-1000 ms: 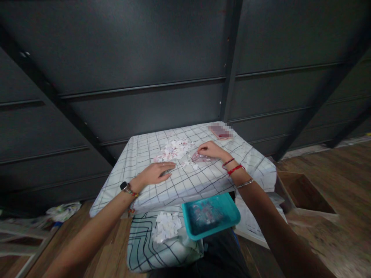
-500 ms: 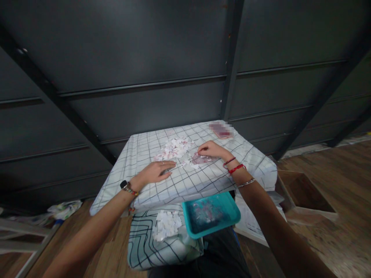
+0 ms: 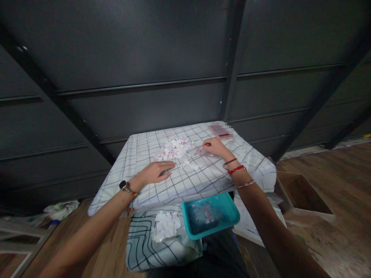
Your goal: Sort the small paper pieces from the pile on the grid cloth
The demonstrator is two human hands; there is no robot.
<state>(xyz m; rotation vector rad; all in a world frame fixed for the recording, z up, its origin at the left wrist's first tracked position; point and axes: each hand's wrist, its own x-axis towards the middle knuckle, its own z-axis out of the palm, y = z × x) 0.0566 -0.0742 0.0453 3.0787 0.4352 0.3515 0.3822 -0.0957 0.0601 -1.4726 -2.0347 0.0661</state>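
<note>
My left hand (image 3: 158, 172) lies flat on the white checked cloth (image 3: 176, 185), fingers stretched out and nothing held. Its fingertips rest by the near edge of a heap of small white paper scraps (image 3: 177, 146), some with pinkish marks. To the right, my right hand (image 3: 216, 146) has its fingers curled in a pinch; anything between them is too small to make out. Just under and beside that hand lies a thin clear plastic bag (image 3: 199, 152) with pinkish bits. A few loose scraps (image 3: 191, 166) are scattered between the hands.
A teal tray (image 3: 185, 222) with pale bits inside sits below the table's near edge. Left of it, another pile of paper scraps (image 3: 166, 226) rests on patterned cloth. A pink phone-like object (image 3: 222, 132) lies at the far right corner. An open box (image 3: 307, 193) stands on the floor.
My right hand has moved slightly right and away from me, off the scraps beside the bag. My left hand stays in place.
</note>
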